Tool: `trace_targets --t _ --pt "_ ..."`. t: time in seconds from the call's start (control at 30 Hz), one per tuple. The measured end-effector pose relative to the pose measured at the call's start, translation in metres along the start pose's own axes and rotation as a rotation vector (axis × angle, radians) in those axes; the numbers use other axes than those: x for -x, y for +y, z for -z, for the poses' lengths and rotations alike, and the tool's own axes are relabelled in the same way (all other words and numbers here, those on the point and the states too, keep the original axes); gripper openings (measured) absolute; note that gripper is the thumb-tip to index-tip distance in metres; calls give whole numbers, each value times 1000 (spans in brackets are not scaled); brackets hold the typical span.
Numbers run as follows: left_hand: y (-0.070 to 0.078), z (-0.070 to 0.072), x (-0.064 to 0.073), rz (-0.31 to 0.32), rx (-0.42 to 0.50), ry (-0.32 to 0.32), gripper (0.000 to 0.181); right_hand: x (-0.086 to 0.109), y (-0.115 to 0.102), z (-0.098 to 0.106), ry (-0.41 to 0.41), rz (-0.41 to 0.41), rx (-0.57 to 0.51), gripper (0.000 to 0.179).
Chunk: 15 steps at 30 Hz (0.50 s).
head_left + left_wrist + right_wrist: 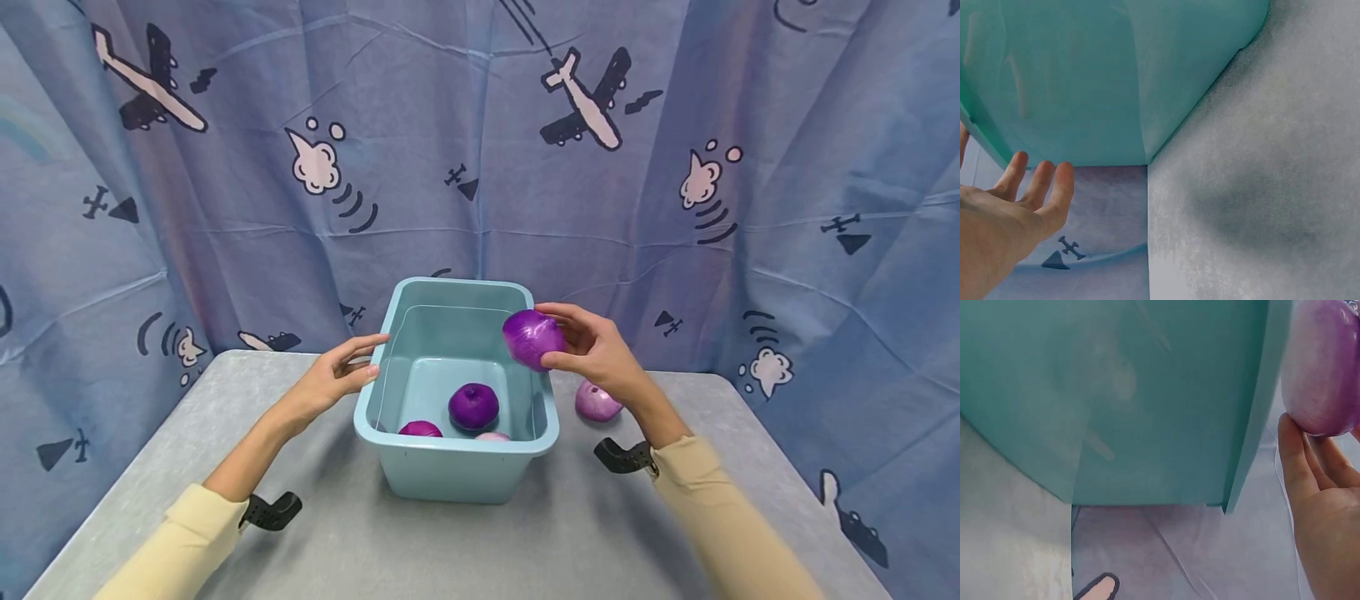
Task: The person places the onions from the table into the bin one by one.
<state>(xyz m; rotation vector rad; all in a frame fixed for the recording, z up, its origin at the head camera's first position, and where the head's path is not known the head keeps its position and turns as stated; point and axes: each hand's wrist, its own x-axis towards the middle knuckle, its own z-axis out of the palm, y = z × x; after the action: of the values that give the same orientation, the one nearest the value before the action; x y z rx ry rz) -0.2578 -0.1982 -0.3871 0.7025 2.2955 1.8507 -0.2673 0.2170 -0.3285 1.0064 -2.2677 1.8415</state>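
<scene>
My right hand grips a shiny purple onion over the right rim of a light blue plastic bin. In the right wrist view, fingers support the same onion from below, beside the bin's rim. My left hand is at the bin's left rim, fingers loosely bent and fingertips right at the edge. Inside the bin lies a dark purple onion. Closer to the front wall, a magenta one and a pale pink one are partly hidden by the rim.
A lighter pinkish-purple onion sits on the grey table, right of the bin and below my right hand. Behind the table hangs a blue curtain printed with airplanes. Each wrist carries a black strap.
</scene>
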Motion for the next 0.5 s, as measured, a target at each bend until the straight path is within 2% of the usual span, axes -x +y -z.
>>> trace_targets --t 0.23,0.5 --pt "-1 0 0 -3 -3 1 55 -7 3 -11 -23 -3 -56 67" --pt "2 -1 2 9 1 5 54 -8 4 -14 -67 29 -69 66"
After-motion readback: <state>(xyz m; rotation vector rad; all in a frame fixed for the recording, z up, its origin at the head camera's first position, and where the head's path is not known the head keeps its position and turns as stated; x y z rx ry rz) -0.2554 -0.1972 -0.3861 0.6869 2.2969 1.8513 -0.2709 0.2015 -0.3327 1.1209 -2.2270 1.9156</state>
